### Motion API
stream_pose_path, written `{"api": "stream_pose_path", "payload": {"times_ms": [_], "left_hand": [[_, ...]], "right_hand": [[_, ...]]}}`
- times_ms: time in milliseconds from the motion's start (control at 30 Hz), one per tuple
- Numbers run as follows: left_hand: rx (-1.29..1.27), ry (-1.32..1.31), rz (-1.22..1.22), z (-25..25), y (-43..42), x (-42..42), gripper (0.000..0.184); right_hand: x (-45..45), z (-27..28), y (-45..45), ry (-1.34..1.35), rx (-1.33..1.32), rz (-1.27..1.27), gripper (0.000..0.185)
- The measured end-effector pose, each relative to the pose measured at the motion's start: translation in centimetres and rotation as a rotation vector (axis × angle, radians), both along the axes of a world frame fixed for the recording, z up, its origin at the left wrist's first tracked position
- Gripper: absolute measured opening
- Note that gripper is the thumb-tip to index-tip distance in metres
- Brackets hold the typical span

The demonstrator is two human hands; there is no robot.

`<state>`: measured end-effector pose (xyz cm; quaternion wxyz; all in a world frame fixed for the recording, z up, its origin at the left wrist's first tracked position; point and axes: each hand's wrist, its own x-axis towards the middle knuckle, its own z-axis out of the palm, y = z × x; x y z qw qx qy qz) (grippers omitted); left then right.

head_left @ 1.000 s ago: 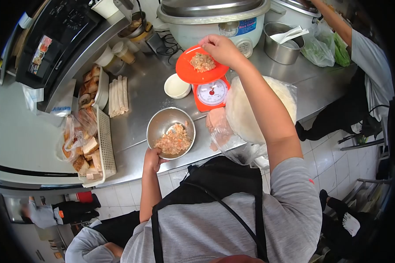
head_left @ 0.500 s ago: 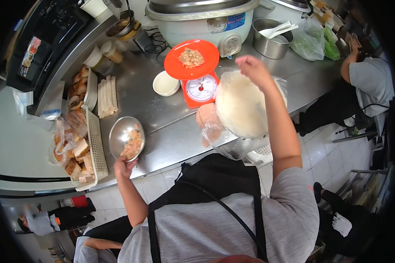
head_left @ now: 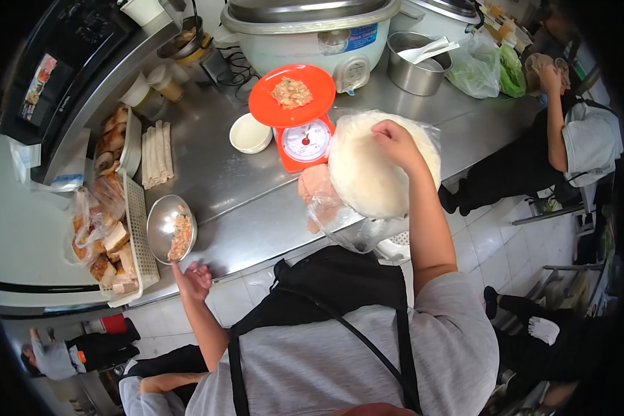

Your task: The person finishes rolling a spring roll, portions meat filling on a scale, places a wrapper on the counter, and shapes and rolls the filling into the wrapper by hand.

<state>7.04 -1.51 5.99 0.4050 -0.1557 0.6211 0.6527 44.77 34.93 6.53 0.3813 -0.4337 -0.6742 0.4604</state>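
A steel bowl with chopped pinkish filling stands beside the white basket on the counter. My left hand is at the bowl's near edge with its fingers apart and nothing in them. Over a stack of round pale wrappers in clear plastic, my right hand has its fingers drawn together; whether they touch or pinch a wrapper is hidden. An orange scale carries an orange plate with a mound of filling. Pink cloth lies by the wrappers.
Left are a basket of bread pieces and pale rolls. A white bowl is left of the scale. Behind stand a rice cooker and a steel pot. A co-worker is at the far right.
The steel bowl has moved left to the basket and my left hand has let go of it. My right hand has left the plate and come over the wrappers.
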Motion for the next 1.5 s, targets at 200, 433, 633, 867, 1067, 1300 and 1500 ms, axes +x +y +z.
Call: {"api": "stream_pose_path", "payload": {"times_ms": [200, 433, 633, 867, 1067, 1300, 1500], "left_hand": [[0.227, 0.273, -0.729, 1.2, 2.9, 2.1, 0.038], [0.452, 1.157, -1.463, 4.1, 20.0, 18.1, 0.029], [0.725, 1.772, -1.697, -0.6, 25.1, 26.4, 0.033], [0.684, 1.509, -1.67, -2.2, 28.1, 26.5, 0.011], [0.325, 0.882, -1.654, -2.2, 30.1, 25.9, 0.012], [0.466, 0.687, -1.54, -3.9, 30.1, 25.5, 0.01], [0.3, 0.969, -1.714, -1.0, 29.8, 27.2, 0.013]], "right_hand": [[7.0, -1.4, -2.5, 0.49, -0.281, -0.251, 0.01], [12.0, -1.5, -6.3, 0.875, -0.257, -0.501, 0.012], [16.1, -3.6, -11.3, 0.858, -0.251, -0.683, 0.013], [18.9, -6.1, -16.4, 0.817, -0.317, -0.849, 0.01], [15.4, -6.2, -15.7, 0.629, -0.268, -0.649, 0.01], [9.3, -3.3, -12.0, 0.102, -0.083, -0.559, 0.031], [8.0, -3.2, -10.1, -0.4, 0.364, -0.369, 0.022]]}}
